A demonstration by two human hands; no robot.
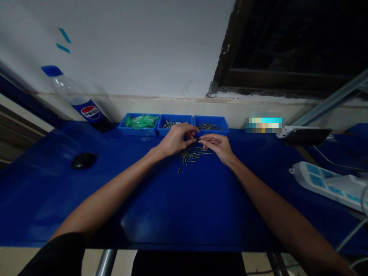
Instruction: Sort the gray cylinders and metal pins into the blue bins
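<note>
My left hand and my right hand meet over the table, fingertips almost touching. Between them is a small thin metal pin, pinched from both sides; its exact shape is too small and dark to make out. Just below lies a loose pile of similar thin metal pins, some with yellowish ends, spread on the blue tabletop. Behind my hands, the right blue bin contains more thin pins. Small silvery parts lie in the middle blue bin, partly hidden by my left hand.
A left blue bin holds green plastic bags. Left of it stands a large soda bottle, with a black mouse nearer me. On the right are a propped phone and a white power strip with cables.
</note>
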